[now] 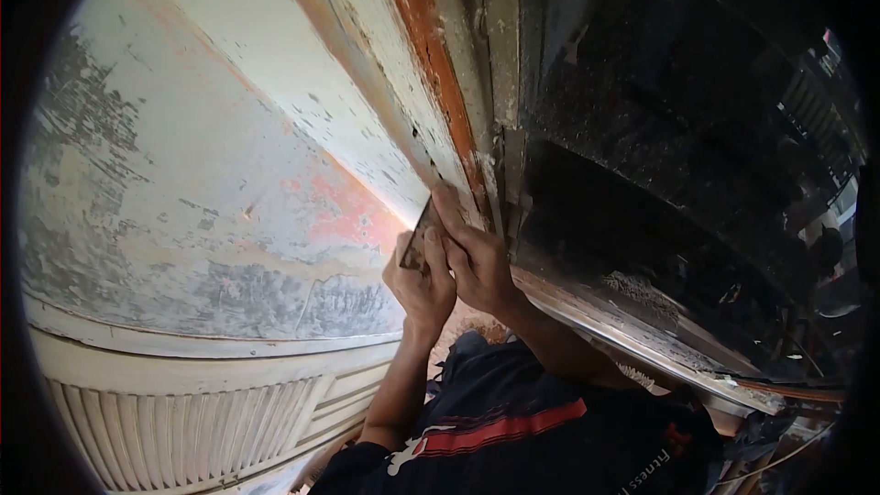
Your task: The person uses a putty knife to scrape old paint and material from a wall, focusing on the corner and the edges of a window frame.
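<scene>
The left hand [422, 280] is curled shut around a small flat scraper [419, 236]; the thumb and fingers pinch its lower end so the blade stays stiff. The right hand [477, 257] lies just beside it at 3 o'clock, touching it; its fingers are bent and press on the top of the scraper, most likely to push the edge hard into the wood. The scraper sits near the middle of the view, with its tip at 12 o'clock against the orange strip [431, 55] of an old frame; the paint there is chipped and flaking. At 9 o'clock spreads a worn white panel [183, 174] with grey and red patches; at 7 o'clock are white slats [183, 431]; at 3 o'clock is dark dusty glass [660, 174].
</scene>
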{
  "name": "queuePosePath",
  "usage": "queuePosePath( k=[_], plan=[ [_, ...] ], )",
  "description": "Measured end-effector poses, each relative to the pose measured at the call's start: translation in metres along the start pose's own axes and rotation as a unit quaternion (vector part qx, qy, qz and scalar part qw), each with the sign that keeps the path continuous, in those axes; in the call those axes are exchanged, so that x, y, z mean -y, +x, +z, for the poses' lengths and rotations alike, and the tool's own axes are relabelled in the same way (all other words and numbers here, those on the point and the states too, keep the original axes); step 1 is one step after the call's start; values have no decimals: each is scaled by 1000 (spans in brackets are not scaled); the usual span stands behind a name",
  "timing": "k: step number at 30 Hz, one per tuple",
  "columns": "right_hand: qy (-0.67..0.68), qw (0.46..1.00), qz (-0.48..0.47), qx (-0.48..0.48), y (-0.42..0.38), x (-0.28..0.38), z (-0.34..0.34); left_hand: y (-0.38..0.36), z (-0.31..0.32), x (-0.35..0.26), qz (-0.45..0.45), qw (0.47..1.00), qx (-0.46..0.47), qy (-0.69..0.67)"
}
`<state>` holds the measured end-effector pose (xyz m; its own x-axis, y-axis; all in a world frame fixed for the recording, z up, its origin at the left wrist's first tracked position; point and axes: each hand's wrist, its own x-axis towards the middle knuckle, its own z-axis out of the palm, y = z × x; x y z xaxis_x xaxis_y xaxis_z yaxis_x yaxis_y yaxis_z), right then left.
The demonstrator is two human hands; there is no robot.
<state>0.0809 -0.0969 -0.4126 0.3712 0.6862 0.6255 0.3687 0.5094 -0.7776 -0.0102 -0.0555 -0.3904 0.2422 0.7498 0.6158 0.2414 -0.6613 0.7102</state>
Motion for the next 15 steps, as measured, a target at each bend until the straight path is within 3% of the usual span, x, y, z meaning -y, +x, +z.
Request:
queuePosePath(
  k=[2,4,6,11,14,15],
  plan=[
    [-4,1000,18,9,-1,-1,0,-3,2,4,46,999,-6,8],
    [-8,999,49,22,0,1,1,3,0,3,4,1000,-4,-11],
    [-22,998,-56,-27,15,1,3,14,-2,-3,56,998,16,-21],
    [-9,998,51,39,0,4,-4,-6,1,7,26,1000,-9,-11],
    [-63,998,-23,18,4,-2,-1,0,1,0,1,1000,-9,-19],
    [-58,997,-56,3,13,1,-1,8,-1,-2,29,999,0,-24]
  ],
)
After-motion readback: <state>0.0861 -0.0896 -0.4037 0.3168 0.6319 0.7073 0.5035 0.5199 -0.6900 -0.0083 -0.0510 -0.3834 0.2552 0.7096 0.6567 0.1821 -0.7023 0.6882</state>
